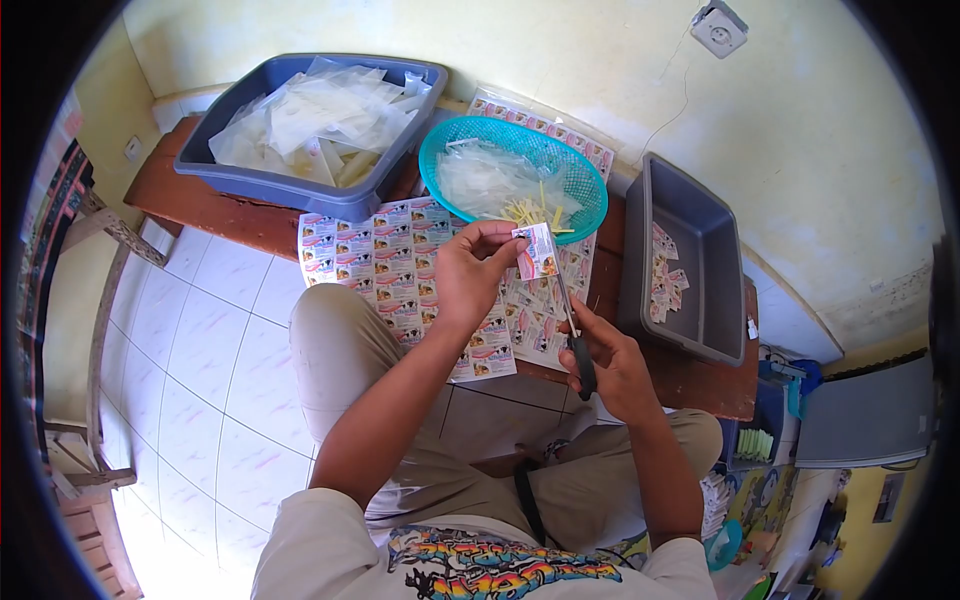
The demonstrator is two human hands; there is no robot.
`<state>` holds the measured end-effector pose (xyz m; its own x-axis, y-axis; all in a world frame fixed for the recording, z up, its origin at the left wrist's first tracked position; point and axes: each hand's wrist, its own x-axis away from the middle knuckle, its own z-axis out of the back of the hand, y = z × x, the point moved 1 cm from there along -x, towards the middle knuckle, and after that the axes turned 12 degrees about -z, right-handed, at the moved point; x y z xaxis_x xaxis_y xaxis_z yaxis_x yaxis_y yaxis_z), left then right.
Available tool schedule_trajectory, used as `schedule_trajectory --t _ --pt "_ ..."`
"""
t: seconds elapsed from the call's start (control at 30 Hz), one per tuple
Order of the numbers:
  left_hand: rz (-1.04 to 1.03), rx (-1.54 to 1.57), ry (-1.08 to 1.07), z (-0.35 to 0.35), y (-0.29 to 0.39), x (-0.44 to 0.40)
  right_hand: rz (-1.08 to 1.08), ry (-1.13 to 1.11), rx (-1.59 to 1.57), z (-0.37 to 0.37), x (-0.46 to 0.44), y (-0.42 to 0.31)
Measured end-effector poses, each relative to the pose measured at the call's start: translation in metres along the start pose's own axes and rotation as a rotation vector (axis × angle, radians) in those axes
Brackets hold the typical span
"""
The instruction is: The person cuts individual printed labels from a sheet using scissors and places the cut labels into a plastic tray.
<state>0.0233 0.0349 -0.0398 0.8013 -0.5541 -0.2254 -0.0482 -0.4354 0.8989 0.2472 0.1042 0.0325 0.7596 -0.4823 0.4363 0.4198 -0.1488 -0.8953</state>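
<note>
My left hand [475, 270] pinches a small printed label [536, 252] between thumb and fingers, just in front of the turquoise basket. In my right hand [612, 362] is a pair of scissors [580, 362] with black handles, its blades reaching up to the label's right edge. Whether the blades are parted I cannot tell. Below my hands lie printed label sheets [395, 262] with rows of the same colourful design. Loose cut labels [535, 318] are spread on the sheet under the scissors.
A turquoise basket [590, 195] holds clear plastic pieces and thin yellowish strips. To the left, a large grey-blue tub [270, 190] is heaped with plastic bags. At right, a dark grey bin [705, 260] has cut labels inside. All stand on a brown wooden bench [230, 222] along the wall.
</note>
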Motion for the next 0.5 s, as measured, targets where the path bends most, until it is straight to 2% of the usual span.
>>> schedule_trajectory --t 0.5 --pt "-0.003 -0.022 -0.027 0.0007 0.0019 0.0012 0.003 -0.003 0.014 0.0014 0.0008 -0.0006"
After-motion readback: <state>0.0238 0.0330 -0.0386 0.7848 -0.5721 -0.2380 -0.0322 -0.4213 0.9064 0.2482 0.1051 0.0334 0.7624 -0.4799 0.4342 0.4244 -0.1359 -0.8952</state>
